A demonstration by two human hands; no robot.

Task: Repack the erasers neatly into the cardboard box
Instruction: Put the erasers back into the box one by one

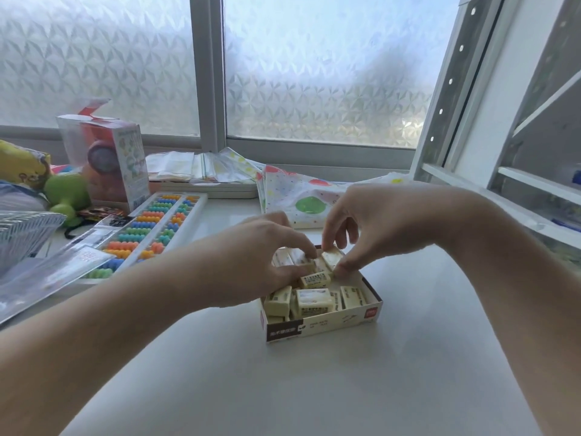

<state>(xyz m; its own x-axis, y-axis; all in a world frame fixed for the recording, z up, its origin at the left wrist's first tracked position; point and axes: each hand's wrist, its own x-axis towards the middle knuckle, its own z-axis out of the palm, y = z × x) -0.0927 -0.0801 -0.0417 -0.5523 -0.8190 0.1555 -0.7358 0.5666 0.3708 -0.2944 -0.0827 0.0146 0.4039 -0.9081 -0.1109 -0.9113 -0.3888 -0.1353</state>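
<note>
Cardboard box (323, 328) on white table (283, 388), centre, open top, near wall printed dark and cream. Holds wrapped cream erasers (314, 301), jumbled: some flat, some on edge, some tilted, not in rows.

Left hand (251, 262) over box's left rear part, fingers curled down, thumb and fingertips pinching one eraser (303, 262) among the rear ones. Right hand (371, 228) over rear right corner, thumb and forefinger clamped on a tilted eraser (331, 258) raised above the rest. Both forearms bare, reaching in from the near edge.

Left of box: abacus (151, 234) with coloured beads, plastic sleeves, toy carton (116, 158), green soft toy (64, 193). Behind box: spotted paper sheets (301, 196). Frosted window (314, 73) at back, white shelf frame (465, 121) at right.
</note>
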